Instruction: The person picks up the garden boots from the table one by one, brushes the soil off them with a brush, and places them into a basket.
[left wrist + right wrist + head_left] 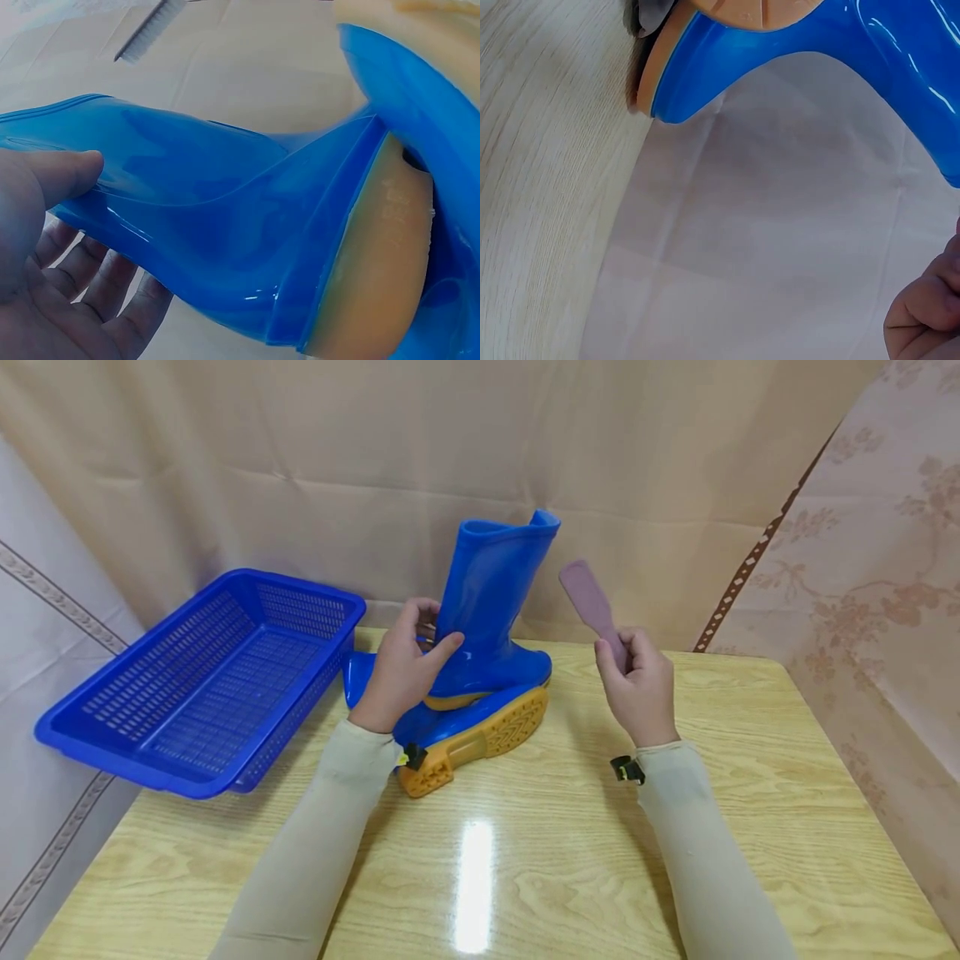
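Note:
A blue rain boot [491, 597] with a yellow sole stands upright, resting on a second boot. My left hand [405, 668] holds its shaft low at the side; the left wrist view shows the thumb [71, 176] on one face and the fingers behind. Beneath it, the second rain boot [502, 727] lies on its side, its treaded sole facing the front. To the right, my right hand [641, 689] grips the handle of a pinkish-purple brush [587, 593], raised above the table. The brush's white bristles [154, 34] show in the left wrist view, towards the boot.
A blue perforated plastic basket [300, 710] stands on the left of the wood-grain table [555, 877]. Behind hangs a beige curtain [315, 468], close to the table's back edge. Patterned cloth [877, 593] borders the right side.

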`<state>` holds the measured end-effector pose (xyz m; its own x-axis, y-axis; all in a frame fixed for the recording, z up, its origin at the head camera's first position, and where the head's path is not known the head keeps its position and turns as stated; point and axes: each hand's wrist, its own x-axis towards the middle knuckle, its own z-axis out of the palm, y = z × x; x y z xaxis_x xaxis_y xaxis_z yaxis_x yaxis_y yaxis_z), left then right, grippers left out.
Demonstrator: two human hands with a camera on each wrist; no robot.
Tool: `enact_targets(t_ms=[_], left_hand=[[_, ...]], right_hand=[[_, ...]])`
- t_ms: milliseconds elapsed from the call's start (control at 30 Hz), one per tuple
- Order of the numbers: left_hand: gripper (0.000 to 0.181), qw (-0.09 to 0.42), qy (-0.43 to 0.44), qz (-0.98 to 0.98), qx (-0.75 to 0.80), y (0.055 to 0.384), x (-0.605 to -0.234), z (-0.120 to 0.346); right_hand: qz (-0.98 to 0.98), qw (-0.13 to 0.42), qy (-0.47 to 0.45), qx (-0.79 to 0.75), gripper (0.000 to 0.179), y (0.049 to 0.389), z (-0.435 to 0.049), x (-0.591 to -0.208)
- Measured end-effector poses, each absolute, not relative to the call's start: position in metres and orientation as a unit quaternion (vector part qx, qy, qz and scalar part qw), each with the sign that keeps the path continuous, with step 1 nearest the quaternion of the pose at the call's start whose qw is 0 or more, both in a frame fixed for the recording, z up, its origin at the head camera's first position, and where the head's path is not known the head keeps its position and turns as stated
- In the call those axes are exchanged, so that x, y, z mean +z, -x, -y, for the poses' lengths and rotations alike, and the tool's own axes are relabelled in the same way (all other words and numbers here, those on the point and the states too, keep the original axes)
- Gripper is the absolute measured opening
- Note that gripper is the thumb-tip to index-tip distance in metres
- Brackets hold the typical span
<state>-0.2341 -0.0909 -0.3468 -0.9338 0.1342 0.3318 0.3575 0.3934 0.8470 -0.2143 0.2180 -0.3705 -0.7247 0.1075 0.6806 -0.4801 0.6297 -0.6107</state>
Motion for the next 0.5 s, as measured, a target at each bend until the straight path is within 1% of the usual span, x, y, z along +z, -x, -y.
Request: enact_targets(t_ms=[167, 400, 500], left_hand=[[0.043, 0.105, 0.144, 0.831, -0.528, 0.2344, -0.3462, 0.0918], [0.041, 0.103, 0.144, 0.833, -0.524, 0.2361, -0.3458, 0.0938], [0.043, 0.100, 0.136, 0.834, -0.525, 0.2356, -0.3453, 0.0952]], right_hand=[[0.830, 0.356, -0.110, 0.415, 0.016, 0.2154, -0.2168, -0.3704], [0.835, 0.356, -0.108, 0.406, 0.027, 0.2160, -0.2209, -0.3727], [0.842, 0.356, -0.100, 0.392, 0.026, 0.2146, -0.2246, -0.3721]])
